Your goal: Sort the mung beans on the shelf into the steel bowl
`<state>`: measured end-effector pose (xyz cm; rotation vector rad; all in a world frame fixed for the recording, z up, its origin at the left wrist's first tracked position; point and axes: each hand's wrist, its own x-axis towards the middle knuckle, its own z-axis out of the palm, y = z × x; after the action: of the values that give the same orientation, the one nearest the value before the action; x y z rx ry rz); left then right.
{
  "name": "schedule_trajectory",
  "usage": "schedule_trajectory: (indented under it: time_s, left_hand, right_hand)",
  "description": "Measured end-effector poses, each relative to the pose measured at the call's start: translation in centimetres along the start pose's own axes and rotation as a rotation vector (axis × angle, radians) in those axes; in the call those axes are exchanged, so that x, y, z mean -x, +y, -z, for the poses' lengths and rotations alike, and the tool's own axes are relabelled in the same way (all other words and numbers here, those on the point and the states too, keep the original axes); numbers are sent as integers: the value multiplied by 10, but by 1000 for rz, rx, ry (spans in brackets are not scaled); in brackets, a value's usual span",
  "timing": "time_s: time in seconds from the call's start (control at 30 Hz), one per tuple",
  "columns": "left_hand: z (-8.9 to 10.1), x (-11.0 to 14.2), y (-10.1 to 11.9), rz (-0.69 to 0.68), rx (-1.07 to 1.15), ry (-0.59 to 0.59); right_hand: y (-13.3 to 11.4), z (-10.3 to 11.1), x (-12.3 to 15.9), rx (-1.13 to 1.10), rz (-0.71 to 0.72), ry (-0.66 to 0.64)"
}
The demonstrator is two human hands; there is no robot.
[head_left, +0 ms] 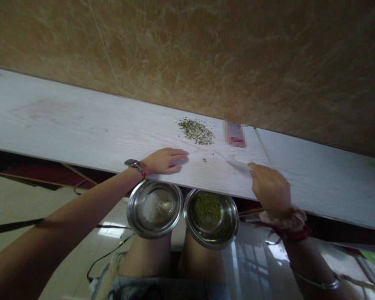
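Note:
My left hand lies on the white ledge near its front edge, fingers stretched out flat and holding nothing. Just beyond its fingertips is a loose pile of small green beans, spread thinly, with a few strays closer to me. Above the ledge's front edge on the right is my right hand, slightly blurred, its fingers pointing left and apart; nothing shows in them. A steel bowl with white grains in it rests on my left thigh. Another steel bowl, holding green beans, rests on my right thigh.
A pixelated flat item lies behind the right side of the ledge, against the brown marbled wall. A seam crosses the ledge near it. Below are a tiled floor and a dark cable.

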<state>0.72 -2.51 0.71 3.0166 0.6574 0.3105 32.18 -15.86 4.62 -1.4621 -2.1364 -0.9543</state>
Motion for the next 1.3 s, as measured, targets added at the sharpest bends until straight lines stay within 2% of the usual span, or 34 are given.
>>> schedule_trajectory:
  time_s: [0.17, 0.53, 0.9, 1.07, 1.3]
  left_hand:
    - [-1, 0, -1, 21, 6, 4]
    - [-4, 0, -3, 65, 26, 18]
    - [-3, -1, -1, 83, 2, 5]
    - [-2, -2, -1, 93, -8, 6]
    - [-3, -2, -1, 96, -10, 7]
  right_hand:
    - [2, -22, -8, 29, 3, -34]
    - [-7, -28, -20, -40, 31, -47]
    - [-15, 0, -17, -213, 189, -18]
    - [-16, -1, -24, -193, 153, 15]
    - [-22, -4, -30, -159, 194, 1]
